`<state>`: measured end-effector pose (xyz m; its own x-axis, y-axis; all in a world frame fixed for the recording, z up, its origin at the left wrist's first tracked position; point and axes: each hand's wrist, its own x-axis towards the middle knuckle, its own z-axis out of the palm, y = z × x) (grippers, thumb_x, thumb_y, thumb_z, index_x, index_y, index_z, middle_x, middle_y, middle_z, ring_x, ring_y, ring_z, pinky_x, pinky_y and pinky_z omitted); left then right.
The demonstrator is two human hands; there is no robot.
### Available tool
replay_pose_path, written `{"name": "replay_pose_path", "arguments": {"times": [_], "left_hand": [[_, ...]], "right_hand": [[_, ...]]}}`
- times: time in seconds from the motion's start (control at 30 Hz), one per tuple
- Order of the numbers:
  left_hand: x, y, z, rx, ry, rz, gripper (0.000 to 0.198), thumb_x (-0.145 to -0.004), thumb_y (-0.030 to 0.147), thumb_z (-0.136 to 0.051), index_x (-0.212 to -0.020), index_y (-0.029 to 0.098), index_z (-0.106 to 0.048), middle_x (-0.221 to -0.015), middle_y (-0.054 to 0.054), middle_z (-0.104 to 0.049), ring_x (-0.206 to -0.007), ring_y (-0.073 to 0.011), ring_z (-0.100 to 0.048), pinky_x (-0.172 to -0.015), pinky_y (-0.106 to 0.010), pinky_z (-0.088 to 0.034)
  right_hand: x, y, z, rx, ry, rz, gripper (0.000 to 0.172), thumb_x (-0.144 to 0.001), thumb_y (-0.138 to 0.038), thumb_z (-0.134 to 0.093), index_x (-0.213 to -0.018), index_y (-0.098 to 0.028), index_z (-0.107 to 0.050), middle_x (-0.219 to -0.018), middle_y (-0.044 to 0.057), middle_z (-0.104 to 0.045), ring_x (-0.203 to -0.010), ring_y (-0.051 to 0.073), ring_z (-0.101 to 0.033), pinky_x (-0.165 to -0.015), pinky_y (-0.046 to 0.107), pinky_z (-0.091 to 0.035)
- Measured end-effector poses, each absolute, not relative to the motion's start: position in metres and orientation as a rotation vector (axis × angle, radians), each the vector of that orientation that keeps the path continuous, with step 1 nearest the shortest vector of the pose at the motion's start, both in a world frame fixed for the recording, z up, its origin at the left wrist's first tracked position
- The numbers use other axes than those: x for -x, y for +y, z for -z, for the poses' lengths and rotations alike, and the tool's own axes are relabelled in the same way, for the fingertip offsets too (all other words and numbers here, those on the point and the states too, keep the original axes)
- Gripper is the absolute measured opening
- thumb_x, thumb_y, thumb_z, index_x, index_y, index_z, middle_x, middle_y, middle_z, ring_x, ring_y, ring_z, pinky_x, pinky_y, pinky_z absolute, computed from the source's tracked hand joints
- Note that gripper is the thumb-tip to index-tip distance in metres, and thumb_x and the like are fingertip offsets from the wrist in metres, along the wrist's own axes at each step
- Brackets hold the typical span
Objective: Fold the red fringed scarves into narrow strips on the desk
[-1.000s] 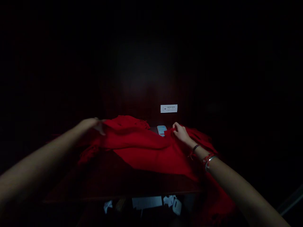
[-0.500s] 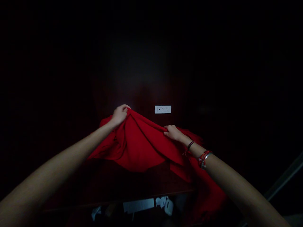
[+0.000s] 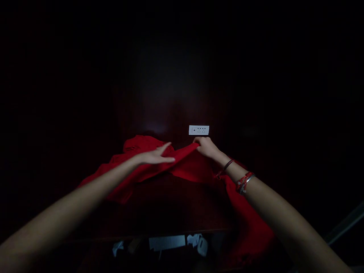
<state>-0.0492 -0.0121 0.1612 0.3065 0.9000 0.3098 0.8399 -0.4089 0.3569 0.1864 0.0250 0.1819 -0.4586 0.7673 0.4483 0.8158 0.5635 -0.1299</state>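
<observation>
A red cloth lies bunched across a dark surface, with part of it hanging over the front edge at the right. My right hand, with bracelets on its wrist, pinches the cloth's upper edge and lifts it. Just over the cloth, to the left of the raised fold, my left hand has its thumb and fingers spread and grips nothing. Whether its fingertips touch the fabric cannot be made out.
A white socket plate is on the dark wall behind the cloth. Below the surface's front edge are a pale flat item, crumpled white pieces and a rounded white object. Much is dark.
My left hand has let go of the cloth, opened and moved lower. My right hand has risen slightly with its edge. The cloth's middle front has drawn back, and its left part has spread out leftward.
</observation>
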Motion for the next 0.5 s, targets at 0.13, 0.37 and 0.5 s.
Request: {"name": "replay_pose_path", "arguments": {"times": [0.13, 0.37, 0.5], "left_hand": [[-0.01, -0.007, -0.137, -2.511, 1.48, -1.034, 0.046, -0.07, 0.018, -0.041, -0.116, 0.015, -0.039, -0.098, -0.005, -0.058, -0.085, -0.0177, -0.055, -0.074, -0.025, -0.041], [0.087, -0.003, -0.206, -2.483, 2.064, -1.332, 0.036, -0.067, 0.009, -0.033, -0.095, 0.016, -0.056, -0.087, -0.002, -0.06, -0.081, -0.0167, -0.054, -0.077, -0.026, -0.039], [0.139, -0.021, -0.246, -2.131, 2.453, -1.617, 0.035, -0.071, 0.013, -0.033, -0.101, 0.012, -0.051, -0.089, -0.002, -0.057, -0.086, -0.0188, -0.052, -0.076, -0.033, -0.04]], "right_hand": [[-0.183, 0.015, -0.204, 1.26, -2.322, 0.306, 0.024, -0.068, -0.015, -0.042, -0.087, -0.018, -0.057, -0.083, 0.004, -0.06, -0.078, 0.014, -0.053, -0.065, 0.02, -0.036], [-0.234, 0.02, -0.217, 1.517, -2.463, 0.341, 0.028, -0.074, -0.036, -0.043, -0.082, -0.016, -0.061, -0.075, 0.004, -0.061, -0.068, 0.013, -0.054, -0.056, 0.017, -0.035], [-0.245, 0.02, -0.213, 1.661, -2.367, 0.442, 0.023, -0.072, -0.028, -0.046, -0.085, -0.015, -0.06, -0.079, 0.006, -0.061, -0.069, 0.014, -0.054, -0.056, 0.019, -0.036]]}}
